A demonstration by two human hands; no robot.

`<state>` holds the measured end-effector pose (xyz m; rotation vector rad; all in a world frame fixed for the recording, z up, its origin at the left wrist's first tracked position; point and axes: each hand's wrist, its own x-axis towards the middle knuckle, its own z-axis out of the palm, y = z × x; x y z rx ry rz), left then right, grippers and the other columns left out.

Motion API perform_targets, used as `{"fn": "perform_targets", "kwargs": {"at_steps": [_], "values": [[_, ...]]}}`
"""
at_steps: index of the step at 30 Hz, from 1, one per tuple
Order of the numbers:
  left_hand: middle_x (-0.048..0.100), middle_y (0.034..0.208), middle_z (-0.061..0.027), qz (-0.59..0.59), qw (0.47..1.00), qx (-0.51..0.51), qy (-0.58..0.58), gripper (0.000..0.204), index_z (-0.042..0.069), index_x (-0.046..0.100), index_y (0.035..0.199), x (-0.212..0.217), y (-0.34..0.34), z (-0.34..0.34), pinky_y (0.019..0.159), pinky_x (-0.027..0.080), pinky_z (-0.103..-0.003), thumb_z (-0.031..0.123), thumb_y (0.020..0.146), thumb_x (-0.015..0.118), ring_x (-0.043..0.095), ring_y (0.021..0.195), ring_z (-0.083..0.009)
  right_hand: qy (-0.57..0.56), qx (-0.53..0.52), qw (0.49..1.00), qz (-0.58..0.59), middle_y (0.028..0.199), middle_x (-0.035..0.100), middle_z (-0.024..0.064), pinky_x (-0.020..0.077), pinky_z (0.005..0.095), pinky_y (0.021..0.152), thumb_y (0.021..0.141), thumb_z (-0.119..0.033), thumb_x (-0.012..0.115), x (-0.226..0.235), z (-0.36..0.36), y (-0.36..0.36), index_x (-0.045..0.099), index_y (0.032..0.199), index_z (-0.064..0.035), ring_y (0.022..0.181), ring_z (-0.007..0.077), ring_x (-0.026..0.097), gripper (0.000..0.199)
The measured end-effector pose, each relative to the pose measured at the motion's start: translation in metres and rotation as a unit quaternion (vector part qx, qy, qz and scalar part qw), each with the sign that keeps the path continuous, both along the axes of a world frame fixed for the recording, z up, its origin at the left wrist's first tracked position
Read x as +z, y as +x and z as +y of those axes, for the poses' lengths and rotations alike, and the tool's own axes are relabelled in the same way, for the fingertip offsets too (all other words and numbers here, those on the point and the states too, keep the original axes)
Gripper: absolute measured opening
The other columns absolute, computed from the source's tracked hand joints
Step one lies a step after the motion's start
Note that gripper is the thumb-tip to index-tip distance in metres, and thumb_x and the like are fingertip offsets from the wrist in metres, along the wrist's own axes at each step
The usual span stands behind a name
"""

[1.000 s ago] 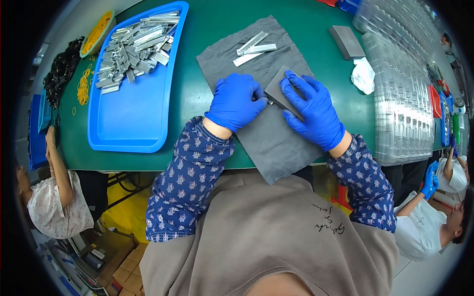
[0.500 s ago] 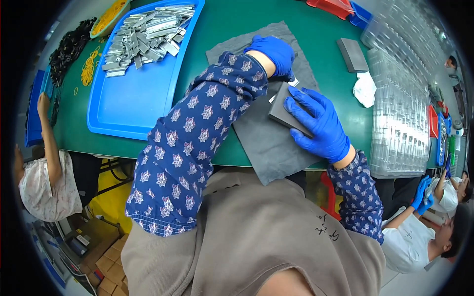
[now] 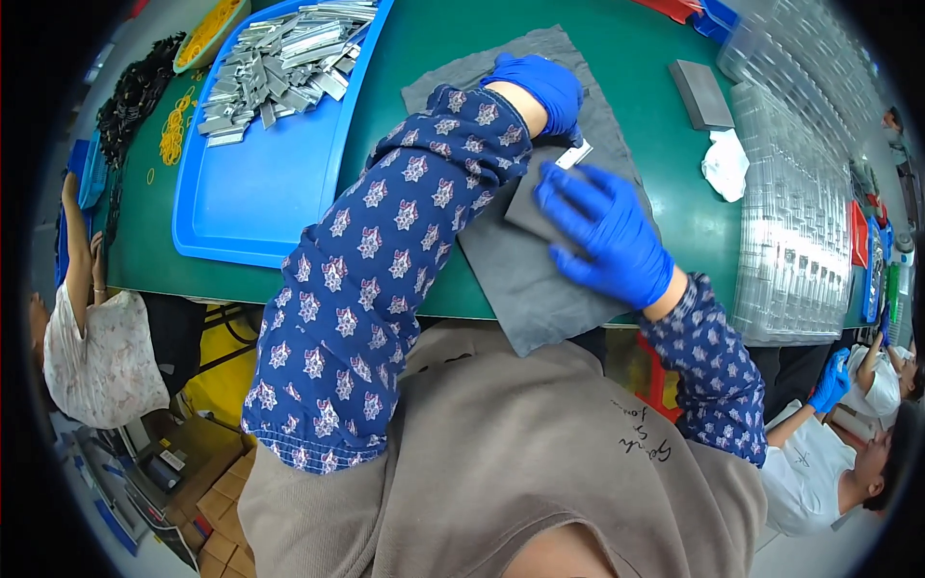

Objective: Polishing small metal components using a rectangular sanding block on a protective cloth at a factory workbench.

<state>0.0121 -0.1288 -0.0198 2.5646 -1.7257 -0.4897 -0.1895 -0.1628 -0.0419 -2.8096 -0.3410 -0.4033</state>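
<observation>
My left hand (image 3: pixel 542 91), in a blue glove, is bent down over the dark grey cloth (image 3: pixel 520 299). Its fingertips curl beneath it, mostly hidden, at a small shiny metal strip (image 3: pixel 574 155) whose end pokes out beside them. My right hand (image 3: pixel 617 239), also gloved in blue, grips a dark grey block (image 3: pixel 528 210) from above. Its fingers lie across the block and its thumb is at the near side; they are slightly smeared by motion. Just beyond the block lies the metal strip.
A blue tray (image 3: pixel 255 207) with many metal strips (image 3: pixel 279 72) stands at left, near yellow rubber bands (image 3: pixel 173 135) and black cords (image 3: pixel 130 96). On the right are another grey block (image 3: pixel 701 94), a crumpled white wad (image 3: pixel 725 166) and stacked clear plastic trays (image 3: pixel 792 231). Co-workers sit on both sides.
My right hand and the block have shifted a little to the left. More of the metal strip shows beside my left hand, which has moved slightly away from me.
</observation>
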Motion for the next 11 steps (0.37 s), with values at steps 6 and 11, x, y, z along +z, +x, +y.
{"fn": "perform_targets", "kwargs": {"at_steps": [6,11], "values": [[0.069,0.088,-0.0046,0.012,1.000,-0.012,-0.002,0.034,0.020,0.071,0.086,-0.003,0.002,-0.004,0.082,0.042,-0.046,0.049,0.069,0.075,0.064,0.093,-0.0276,-0.004,0.016,1.000,0.018,0.141,0.047,0.0134,0.0422,0.0454,0.096,0.070,-0.017,0.069,0.003,-0.014,0.003,0.054,0.130,-0.0104,0.112,0.0389,0.052,0.062],[0.065,0.120,-0.0054,0.027,0.998,-0.012,0.051,0.047,0.022,0.069,0.114,0.011,-0.001,-0.001,0.097,0.038,-0.057,0.048,0.075,0.074,0.060,0.112,-0.0314,0.022,0.043,0.998,0.027,0.142,0.046,0.0122,0.0404,0.0463,0.100,0.069,-0.023,0.071,-0.007,0.010,-0.004,0.053,0.130,-0.0146,0.116,0.0394,0.049,0.064]]}}
